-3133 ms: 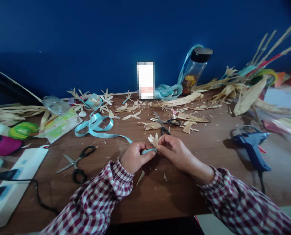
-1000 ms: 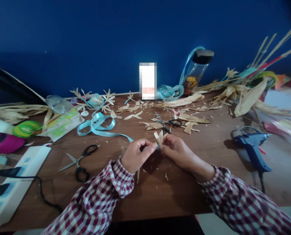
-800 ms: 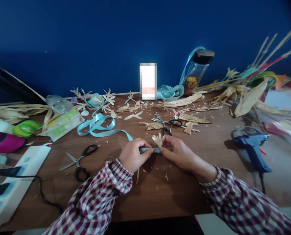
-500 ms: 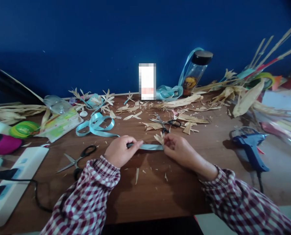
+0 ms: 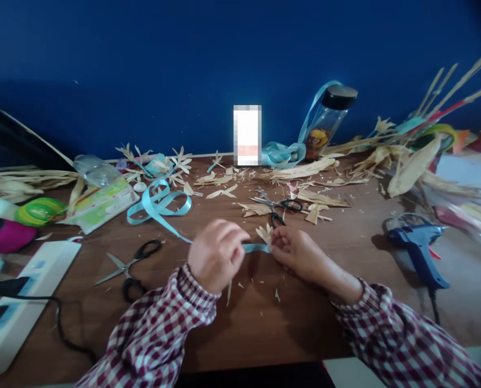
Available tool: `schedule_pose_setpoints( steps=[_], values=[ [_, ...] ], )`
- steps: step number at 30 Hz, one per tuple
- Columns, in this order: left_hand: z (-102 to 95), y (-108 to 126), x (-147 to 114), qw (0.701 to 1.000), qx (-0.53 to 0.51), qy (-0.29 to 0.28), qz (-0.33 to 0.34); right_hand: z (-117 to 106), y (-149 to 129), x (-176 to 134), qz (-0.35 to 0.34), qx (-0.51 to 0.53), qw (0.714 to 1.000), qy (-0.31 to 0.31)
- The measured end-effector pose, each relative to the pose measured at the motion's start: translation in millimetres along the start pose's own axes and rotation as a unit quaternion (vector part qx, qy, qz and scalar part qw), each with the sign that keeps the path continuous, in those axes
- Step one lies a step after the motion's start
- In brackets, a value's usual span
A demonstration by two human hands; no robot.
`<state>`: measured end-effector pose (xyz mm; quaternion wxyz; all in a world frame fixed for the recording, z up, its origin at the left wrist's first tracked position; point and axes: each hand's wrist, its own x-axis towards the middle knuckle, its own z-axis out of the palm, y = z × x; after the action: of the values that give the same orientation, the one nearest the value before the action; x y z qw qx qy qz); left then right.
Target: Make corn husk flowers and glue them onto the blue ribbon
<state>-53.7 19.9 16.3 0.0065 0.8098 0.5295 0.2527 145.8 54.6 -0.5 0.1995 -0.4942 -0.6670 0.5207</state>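
A light blue satin ribbon [image 5: 256, 248] spans the short gap between my two hands, low over the wooden table. My left hand [image 5: 218, 256], slightly blurred, curls around the ribbon; its exact grip is partly hidden. My right hand [image 5: 295, 248] pinches the ribbon's end together with a small flower of pale dried husk [image 5: 263, 234], whose pointed petals stick out left of the fingertips. From under my left hand the ribbon runs back to loose loops [image 5: 159, 207]. Just beyond my right hand lie black-handled scissors [image 5: 279, 206], their blades spread.
Another pair of scissors [image 5: 129, 269] lies left of my left sleeve, near a white power strip [image 5: 58, 269]. A blue glue gun [image 5: 420, 253] rests at the right. Husk strips [image 5: 305, 168], more ribbon [image 5: 283, 155] and a black-lidded bottle [image 5: 329, 121] line the back.
My left hand has shifted right along the ribbon and turned, shortening the visible stretch between the hands. The ribbon now bows slightly. My right hand keeps its pinch.
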Motion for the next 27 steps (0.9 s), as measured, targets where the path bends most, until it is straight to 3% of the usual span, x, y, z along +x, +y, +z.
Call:
schedule_pose_setpoints(
  steps=[3, 8, 13, 19, 23, 27],
  values=[
    [17.3, 8.6, -5.6, 0.988, -0.070, -0.116, 0.079, -0.8, 0.5, 0.0, 0.005, 0.015, 1.000, -0.004],
    [25.7, 19.1, -9.5, 0.982, -0.005, -0.180, 0.058, -4.0, -1.7, 1.3, 0.030, 0.033, 0.999, -0.023],
    [23.7, 21.1, -9.5, 0.984, 0.017, -0.170, 0.054, -7.1, -1.7, 1.0, 0.024, 0.009, 0.999, -0.031],
    [27.6, 12.8, -6.8, 0.991, -0.067, -0.114, 0.008, -9.1, -5.4, -0.4, -0.025, 0.007, 0.998, -0.059],
    [26.6, 12.0, -4.2, 0.989, -0.081, -0.121, -0.023, -9.2, -8.0, -1.9, -0.009, 0.060, 0.992, -0.115],
    [21.3, 13.2, -2.9, 0.982, -0.121, -0.136, -0.044, -8.7, -7.6, -2.1, -0.013, 0.075, 0.989, -0.128]
  ],
)
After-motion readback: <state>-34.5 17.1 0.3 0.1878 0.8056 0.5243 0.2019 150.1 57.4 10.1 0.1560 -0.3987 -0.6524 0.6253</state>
